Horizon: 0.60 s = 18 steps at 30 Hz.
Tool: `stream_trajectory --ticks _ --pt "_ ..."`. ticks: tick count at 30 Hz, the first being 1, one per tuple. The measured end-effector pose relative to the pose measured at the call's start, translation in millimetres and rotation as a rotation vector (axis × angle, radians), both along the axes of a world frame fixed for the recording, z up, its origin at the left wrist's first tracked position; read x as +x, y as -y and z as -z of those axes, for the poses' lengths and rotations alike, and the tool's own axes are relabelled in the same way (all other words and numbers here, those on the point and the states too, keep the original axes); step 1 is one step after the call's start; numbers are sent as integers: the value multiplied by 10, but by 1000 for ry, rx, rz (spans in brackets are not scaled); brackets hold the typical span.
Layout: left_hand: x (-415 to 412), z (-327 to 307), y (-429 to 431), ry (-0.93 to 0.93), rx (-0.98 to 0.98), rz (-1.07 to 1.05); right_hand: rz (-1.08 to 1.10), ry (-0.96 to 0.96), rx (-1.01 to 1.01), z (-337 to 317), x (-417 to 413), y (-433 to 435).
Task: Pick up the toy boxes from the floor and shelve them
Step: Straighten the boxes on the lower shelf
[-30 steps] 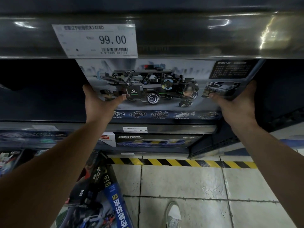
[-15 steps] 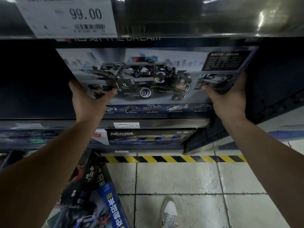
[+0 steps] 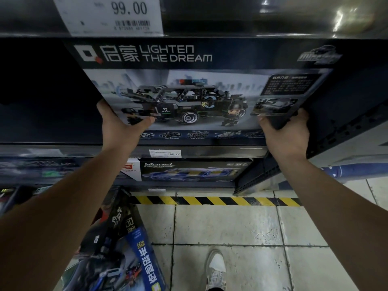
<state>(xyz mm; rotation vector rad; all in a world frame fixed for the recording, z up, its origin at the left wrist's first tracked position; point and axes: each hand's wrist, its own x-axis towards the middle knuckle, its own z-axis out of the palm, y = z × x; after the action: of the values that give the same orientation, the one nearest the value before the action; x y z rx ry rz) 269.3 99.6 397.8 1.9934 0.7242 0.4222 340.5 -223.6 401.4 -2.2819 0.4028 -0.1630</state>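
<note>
A large dark toy box [image 3: 189,89], printed with a black police truck and the words LIGHTEN THE DREAM, stands upright in the opening of the middle shelf. My left hand [image 3: 119,127] grips its lower left edge, thumb across the front. My right hand [image 3: 287,133] grips its lower right corner, fingers wrapped around the side. On the floor at lower left lies another toy box [image 3: 117,259] with a blue side panel, leaning against the lower shelves.
The upper shelf edge [image 3: 252,17] carries a 99.00 price tag [image 3: 111,15]. Below, a Model Power car box [image 3: 189,171] fills the lower shelf. Yellow-black hazard tape [image 3: 214,201] lines the tiled floor [image 3: 226,225]. My white shoe [image 3: 215,267] stands on the tiles.
The box's top band with the brand text has come into view below the upper shelf edge, as the view tilted. Both hands keep their grip on its lower edges.
</note>
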Motion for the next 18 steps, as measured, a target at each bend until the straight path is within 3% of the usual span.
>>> stream_trajectory --ticks 9,18 --pt "-234 -97 -47 -35 -82 8 -17 5 43 -114 -246 -29" --pt "-728 -383 -107 -57 -37 35 -200 64 108 -295 -618 -437"
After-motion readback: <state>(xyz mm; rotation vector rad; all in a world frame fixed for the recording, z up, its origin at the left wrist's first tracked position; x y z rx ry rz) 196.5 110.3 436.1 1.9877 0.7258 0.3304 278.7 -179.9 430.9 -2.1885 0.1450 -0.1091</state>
